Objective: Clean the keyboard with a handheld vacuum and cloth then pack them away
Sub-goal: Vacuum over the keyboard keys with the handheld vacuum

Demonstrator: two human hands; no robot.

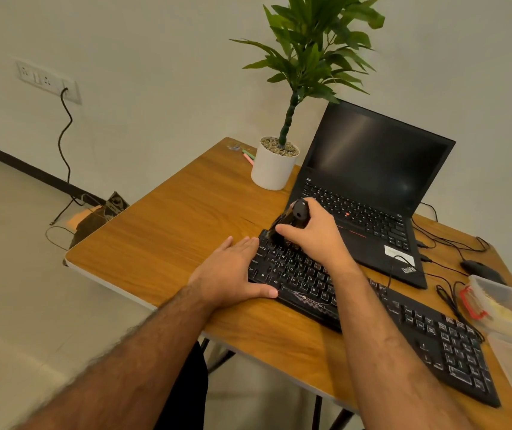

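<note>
The right hand [313, 234] is wrapped closed around a small black handheld vacuum [295, 215], holding it nose-down against the far left corner of the keyboard [372, 308], while the left hand [233, 274] lies open and flat, palm down, over the keyboard's left end with its thumb hooked along the front edge; it holds nothing and simply pins the board to the table [170, 231]. The keyboard lies slantwise near the table's front edge, just in front of the open laptop [369, 187], with a white plant pot [274, 166] toward the back edge. The step in hand looks to be the vacuuming pass, and an early part of it, since the nozzle sits at the very end of the top rows. The next move probably calls for drawing the nozzle rightward along the rows, keeping it close to the keys, with the left hand bracing. Both forearms reach forward from the near side, the right wrist bent down over the tool. A clear plastic container [509, 308] waits at the right edge; no cloth can be made out with certainty.
</note>
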